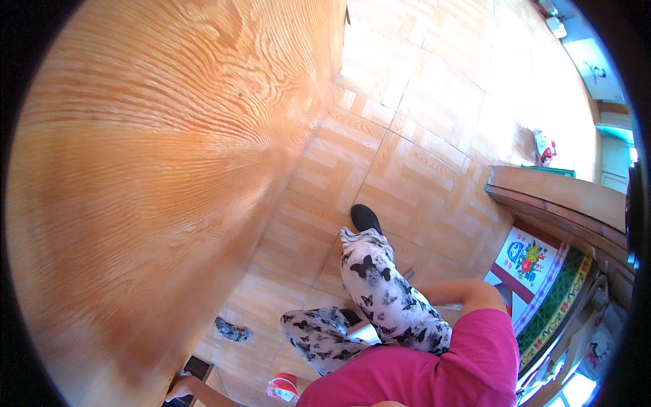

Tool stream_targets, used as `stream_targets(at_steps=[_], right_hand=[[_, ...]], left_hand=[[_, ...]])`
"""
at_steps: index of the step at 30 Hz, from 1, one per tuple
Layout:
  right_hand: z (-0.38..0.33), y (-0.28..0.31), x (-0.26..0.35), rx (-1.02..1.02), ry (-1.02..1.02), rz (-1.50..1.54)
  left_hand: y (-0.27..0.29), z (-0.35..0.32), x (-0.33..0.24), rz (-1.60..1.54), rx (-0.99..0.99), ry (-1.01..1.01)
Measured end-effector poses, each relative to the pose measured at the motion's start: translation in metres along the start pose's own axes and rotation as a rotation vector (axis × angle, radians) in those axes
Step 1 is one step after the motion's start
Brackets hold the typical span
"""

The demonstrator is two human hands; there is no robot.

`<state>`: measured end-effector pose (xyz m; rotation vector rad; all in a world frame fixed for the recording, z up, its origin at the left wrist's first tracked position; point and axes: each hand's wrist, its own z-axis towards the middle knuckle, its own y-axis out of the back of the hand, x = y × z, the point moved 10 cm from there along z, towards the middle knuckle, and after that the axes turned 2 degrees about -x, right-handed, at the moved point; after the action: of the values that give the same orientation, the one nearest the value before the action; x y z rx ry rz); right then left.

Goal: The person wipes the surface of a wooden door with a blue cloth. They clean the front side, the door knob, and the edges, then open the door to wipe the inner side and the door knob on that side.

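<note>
My left hand (181, 388) is at the lower left, by the bottom edge of a large wood-grained panel (156, 169). A dark box-like thing (199, 368) is beside this hand; the fingers are too hidden to tell what they hold. My right forearm (444, 292) passes behind my raised leg in butterfly-print trousers (386, 285), which hides the right hand. Next to that forearm a thin grey piece (409, 274) sticks out from behind the leg.
On the tiled floor (352, 163) lie a dark patterned cloth-like item (232, 330) and a red and white container (283, 386). To the right are a wooden furniture edge (556, 197), a floral-printed box (525, 256) and a green patterned cloth (566, 288). A red and white package (544, 148) is farther back.
</note>
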<state>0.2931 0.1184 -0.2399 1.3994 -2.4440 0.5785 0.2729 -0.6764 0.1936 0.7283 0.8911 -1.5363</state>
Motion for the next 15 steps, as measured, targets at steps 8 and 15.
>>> stream_targets(at_steps=[8,15], right_hand=[[0.012,0.016,-0.024,0.140,0.061,0.009],[0.179,0.115,-0.018,-0.273,0.057,0.098]], left_hand=[[0.041,-0.008,-0.008,-0.081,-0.055,0.066],[0.042,0.003,0.015,-0.168,-0.060,0.095]])
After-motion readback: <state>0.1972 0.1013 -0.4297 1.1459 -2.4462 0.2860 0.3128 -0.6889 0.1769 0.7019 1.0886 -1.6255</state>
